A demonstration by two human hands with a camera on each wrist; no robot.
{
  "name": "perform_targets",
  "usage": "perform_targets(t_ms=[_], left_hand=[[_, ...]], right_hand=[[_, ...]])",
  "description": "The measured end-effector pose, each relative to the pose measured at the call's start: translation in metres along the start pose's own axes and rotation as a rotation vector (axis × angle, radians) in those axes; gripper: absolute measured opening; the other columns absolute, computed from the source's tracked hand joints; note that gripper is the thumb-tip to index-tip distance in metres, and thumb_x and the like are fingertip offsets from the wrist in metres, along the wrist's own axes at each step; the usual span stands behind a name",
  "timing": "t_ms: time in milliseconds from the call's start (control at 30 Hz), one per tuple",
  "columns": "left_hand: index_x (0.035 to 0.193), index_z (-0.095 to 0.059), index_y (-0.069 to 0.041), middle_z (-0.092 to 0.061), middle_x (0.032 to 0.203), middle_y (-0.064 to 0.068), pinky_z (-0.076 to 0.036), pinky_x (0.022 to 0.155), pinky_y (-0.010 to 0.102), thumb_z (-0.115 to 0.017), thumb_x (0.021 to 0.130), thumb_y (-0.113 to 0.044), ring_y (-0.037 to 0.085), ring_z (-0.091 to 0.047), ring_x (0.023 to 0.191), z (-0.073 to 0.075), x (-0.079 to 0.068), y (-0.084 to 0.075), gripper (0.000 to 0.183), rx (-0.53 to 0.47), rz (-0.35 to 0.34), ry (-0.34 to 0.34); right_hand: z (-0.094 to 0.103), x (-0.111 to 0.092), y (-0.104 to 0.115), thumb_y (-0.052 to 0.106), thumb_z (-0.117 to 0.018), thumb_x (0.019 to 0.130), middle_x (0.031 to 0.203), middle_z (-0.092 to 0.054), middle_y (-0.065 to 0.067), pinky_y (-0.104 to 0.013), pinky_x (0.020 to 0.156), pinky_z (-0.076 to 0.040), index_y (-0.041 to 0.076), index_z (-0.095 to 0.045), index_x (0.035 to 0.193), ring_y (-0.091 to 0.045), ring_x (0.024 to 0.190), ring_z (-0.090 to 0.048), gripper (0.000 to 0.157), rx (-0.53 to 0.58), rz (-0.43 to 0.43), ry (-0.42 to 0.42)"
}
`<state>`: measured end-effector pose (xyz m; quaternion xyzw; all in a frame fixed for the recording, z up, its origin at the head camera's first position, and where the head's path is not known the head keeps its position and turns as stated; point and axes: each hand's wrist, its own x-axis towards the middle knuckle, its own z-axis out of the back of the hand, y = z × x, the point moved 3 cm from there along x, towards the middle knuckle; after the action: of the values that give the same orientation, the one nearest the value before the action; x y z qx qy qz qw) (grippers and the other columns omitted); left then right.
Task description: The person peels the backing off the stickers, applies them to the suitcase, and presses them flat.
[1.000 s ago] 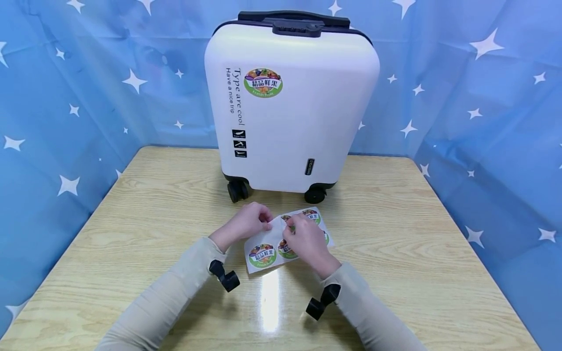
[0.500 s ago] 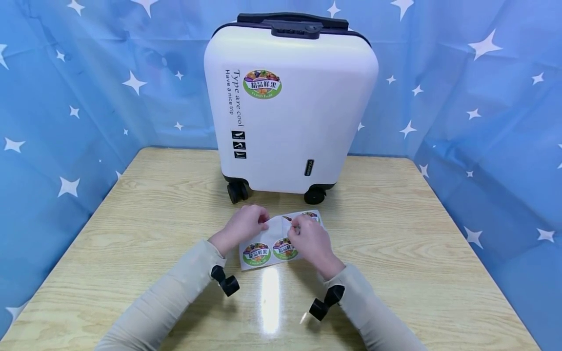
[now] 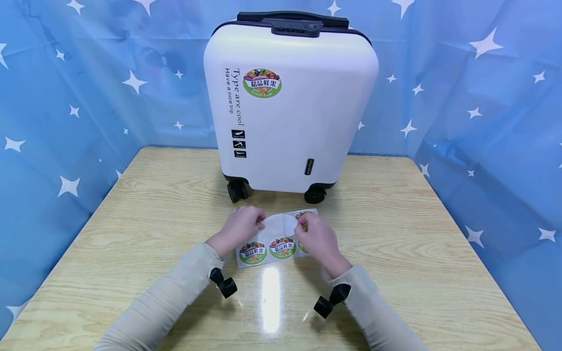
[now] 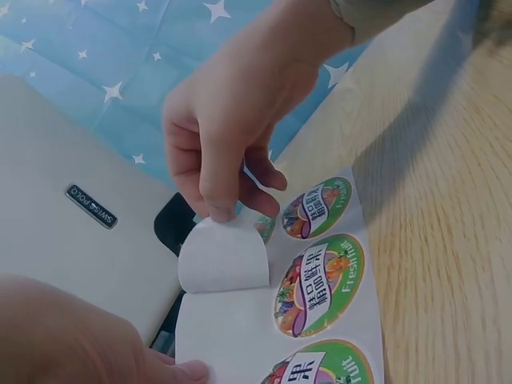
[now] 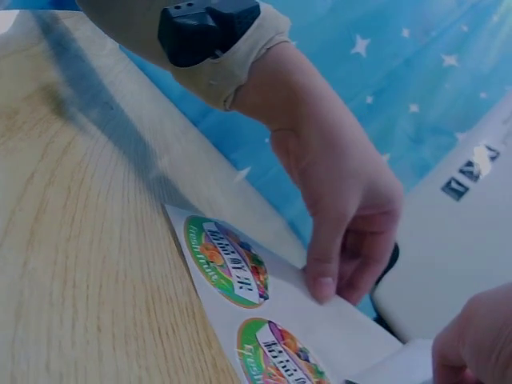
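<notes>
A white sticker sheet (image 3: 272, 225) with oval fruit stickers (image 3: 282, 247) lies low over the table in front of the suitcase. My left hand (image 3: 243, 227) pinches the sheet's far left edge between thumb and fingers, as the right wrist view also shows. With thumb and index finger, my right hand (image 3: 319, 240) pinches a sticker (image 4: 224, 256) by its edge. This sticker is folded back, its plain white underside showing, and part of it still lies against the sheet. Bare backing shows beside it. The right hand hides some stickers at the sheet's right end.
A white suitcase (image 3: 290, 112) on black wheels (image 3: 314, 195) stands upright at the back of the wooden table (image 3: 417, 253). One oval fruit sticker (image 3: 262, 83) is on its upper left front, beside printed lettering. A blue star-patterned curtain (image 3: 483, 122) surrounds the table.
My right hand has moved right and slightly down, peeling the sticker further back so more white underside shows. The sheet and my left hand have shifted a little left.
</notes>
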<state>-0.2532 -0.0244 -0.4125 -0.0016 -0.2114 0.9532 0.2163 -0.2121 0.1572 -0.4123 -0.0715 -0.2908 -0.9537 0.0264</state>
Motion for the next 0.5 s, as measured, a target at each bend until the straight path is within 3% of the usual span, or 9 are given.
perform_targets(t_ms=[133, 500], left_hand=[[0.089, -0.07, -0.012, -0.065, 0.082, -0.001, -0.038, 0.087, 0.046, -0.071, 0.082, -0.012, 0.017, -0.058, 0.079, -0.002, -0.001, 0.002, 0.006, 0.014, 0.004, 0.001], [0.089, -0.07, -0.012, -0.065, 0.084, 0.0, -0.038, 0.09, 0.048, -0.07, 0.083, -0.013, 0.019, -0.059, 0.084, -0.007, -0.003, 0.002, 0.006, 0.054, -0.018, -0.015]], right_hand=[[0.003, 0.0, -0.002, 0.01, -0.058, 0.083, 0.087, -0.062, -0.006, -0.027, 0.045, -0.038, 0.005, -0.065, 0.09, -0.014, 0.057, -0.048, 0.012, 0.007, 0.004, -0.016], [0.013, 0.0, -0.006, 0.013, -0.057, 0.082, 0.086, -0.06, -0.007, -0.028, 0.05, -0.042, 0.004, -0.063, 0.089, -0.017, 0.064, -0.053, 0.013, 0.03, -0.015, -0.074]])
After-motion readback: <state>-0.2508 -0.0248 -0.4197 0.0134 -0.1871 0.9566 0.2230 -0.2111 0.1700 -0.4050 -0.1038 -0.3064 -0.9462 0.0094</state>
